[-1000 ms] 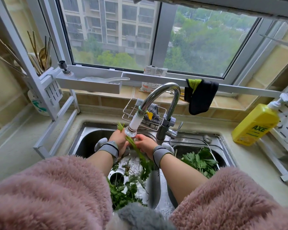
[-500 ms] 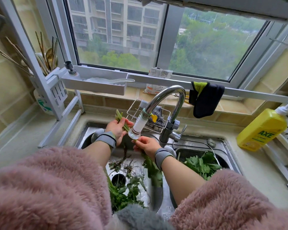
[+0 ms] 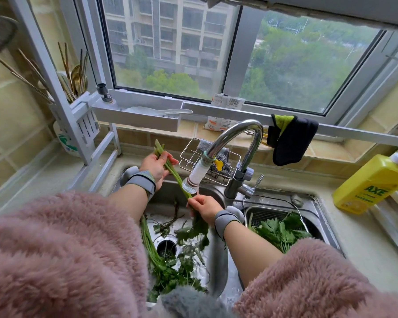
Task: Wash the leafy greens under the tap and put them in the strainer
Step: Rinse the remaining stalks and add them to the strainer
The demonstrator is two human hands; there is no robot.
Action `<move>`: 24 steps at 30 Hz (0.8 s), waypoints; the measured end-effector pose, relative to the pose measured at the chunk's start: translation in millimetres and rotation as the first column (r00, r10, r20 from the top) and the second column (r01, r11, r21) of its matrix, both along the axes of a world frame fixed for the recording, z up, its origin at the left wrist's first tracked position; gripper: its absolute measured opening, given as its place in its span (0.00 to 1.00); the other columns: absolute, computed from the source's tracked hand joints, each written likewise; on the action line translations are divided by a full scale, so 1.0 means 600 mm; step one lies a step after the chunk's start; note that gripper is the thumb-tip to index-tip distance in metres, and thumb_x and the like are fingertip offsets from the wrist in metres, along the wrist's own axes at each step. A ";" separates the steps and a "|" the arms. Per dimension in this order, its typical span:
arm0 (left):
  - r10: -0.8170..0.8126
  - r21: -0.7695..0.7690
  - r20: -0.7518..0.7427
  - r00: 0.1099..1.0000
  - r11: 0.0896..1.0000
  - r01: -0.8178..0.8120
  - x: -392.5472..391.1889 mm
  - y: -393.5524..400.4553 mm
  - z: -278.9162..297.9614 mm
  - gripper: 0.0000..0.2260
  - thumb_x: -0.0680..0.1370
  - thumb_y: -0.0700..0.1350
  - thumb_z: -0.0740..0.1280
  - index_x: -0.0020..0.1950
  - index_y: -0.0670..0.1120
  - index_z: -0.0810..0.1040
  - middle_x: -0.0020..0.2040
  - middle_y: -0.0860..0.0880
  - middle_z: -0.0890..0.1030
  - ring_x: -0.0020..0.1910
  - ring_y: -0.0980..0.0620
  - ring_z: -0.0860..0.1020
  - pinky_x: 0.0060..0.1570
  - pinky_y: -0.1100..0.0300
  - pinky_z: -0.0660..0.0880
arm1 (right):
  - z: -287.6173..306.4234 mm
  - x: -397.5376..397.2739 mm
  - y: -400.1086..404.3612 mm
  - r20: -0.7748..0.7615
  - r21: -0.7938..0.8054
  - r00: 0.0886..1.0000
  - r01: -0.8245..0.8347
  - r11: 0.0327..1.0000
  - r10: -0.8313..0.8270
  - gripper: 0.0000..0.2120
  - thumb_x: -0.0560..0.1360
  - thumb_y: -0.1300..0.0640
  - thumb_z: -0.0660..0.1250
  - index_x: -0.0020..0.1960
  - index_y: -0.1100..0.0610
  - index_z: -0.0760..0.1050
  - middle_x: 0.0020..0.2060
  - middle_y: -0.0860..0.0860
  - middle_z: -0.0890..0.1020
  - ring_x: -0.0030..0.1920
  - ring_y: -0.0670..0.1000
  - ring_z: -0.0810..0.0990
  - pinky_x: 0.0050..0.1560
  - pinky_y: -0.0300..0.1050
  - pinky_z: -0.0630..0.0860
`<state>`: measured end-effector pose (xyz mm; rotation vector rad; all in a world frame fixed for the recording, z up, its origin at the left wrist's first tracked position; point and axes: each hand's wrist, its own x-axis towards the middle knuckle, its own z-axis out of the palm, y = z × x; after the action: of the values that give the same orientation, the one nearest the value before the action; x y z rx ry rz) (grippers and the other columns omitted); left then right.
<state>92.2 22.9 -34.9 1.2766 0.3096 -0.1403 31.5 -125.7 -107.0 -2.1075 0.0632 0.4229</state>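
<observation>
Behind the tap (image 3: 237,143) a wide window looks out on apartment blocks and trees, and beige tiles cover the wall under it. This tap is a curved chrome one with a white filter nozzle, and it stands between the two bowls of a steel sink (image 3: 218,267).

Just left of the nozzle, the left hand (image 3: 157,167) grips the stem ends of a bunch of leafy greens (image 3: 179,180), with the fingers curled around the stalks. The stalks run diagonally under the nozzle toward the right hand (image 3: 205,208), which pinches the same bunch lower down, directly below the nozzle; the leaves hang from it into the left bowl. Whether water runs from the tap I cannot tell. Both wrists carry grey bands, and the sleeves are of pink fluffy cloth.

More greens (image 3: 168,269) lie loose on the bottom of the left bowl, around the drain. To the right of the tap, in the right bowl, sits a metal strainer (image 3: 269,214) with washed leaves (image 3: 280,232) inside it.

Behind the tap a wire rack (image 3: 191,154) holds a scrubber. Further right of the tap a dark cloth (image 3: 290,143) hangs from a rail, and a yellow soap bottle (image 3: 370,184) lies tilted on the counter.
</observation>
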 end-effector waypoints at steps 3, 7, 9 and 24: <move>0.018 -0.010 0.014 1.000 1.000 -0.018 0.006 0.002 0.001 0.13 0.82 0.41 0.54 0.39 0.44 0.69 0.33 0.46 0.77 0.38 0.52 0.77 0.48 0.54 0.72 | 0.002 0.003 0.002 -0.021 -0.035 0.999 -0.033 0.999 0.032 0.09 0.80 0.54 0.58 0.43 0.56 0.70 0.32 0.49 0.75 0.32 0.47 0.78 0.31 0.33 0.71; 0.035 -0.023 0.026 0.999 0.999 -0.034 0.009 0.004 0.004 0.12 0.82 0.42 0.55 0.40 0.44 0.70 0.33 0.47 0.78 0.38 0.52 0.77 0.45 0.57 0.74 | -0.001 0.002 0.002 -0.048 -0.064 0.996 -0.078 0.995 0.075 0.07 0.80 0.58 0.57 0.45 0.57 0.71 0.38 0.51 0.79 0.37 0.48 0.79 0.45 0.41 0.74; 0.049 -0.036 0.042 0.998 0.998 -0.048 0.009 0.007 0.010 0.12 0.82 0.41 0.54 0.40 0.44 0.70 0.31 0.48 0.79 0.38 0.52 0.77 0.45 0.57 0.74 | -0.005 -0.001 0.001 -0.049 -0.045 0.998 -0.047 0.998 0.045 0.14 0.82 0.56 0.53 0.39 0.53 0.66 0.34 0.48 0.77 0.32 0.44 0.74 0.42 0.39 0.72; 0.094 -0.023 0.149 0.984 0.996 -0.091 0.028 0.035 0.052 0.11 0.82 0.43 0.56 0.40 0.45 0.71 0.25 0.54 0.80 0.38 0.53 0.77 0.46 0.58 0.75 | -0.001 0.012 0.003 -0.038 -0.065 0.999 -0.013 0.998 0.010 0.08 0.79 0.58 0.59 0.55 0.59 0.74 0.47 0.54 0.77 0.49 0.53 0.75 0.54 0.45 0.72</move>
<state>108.9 43.6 -3.9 1.2467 0.2372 0.0322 38.9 -123.8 -107.5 -2.1649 0.0878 0.4734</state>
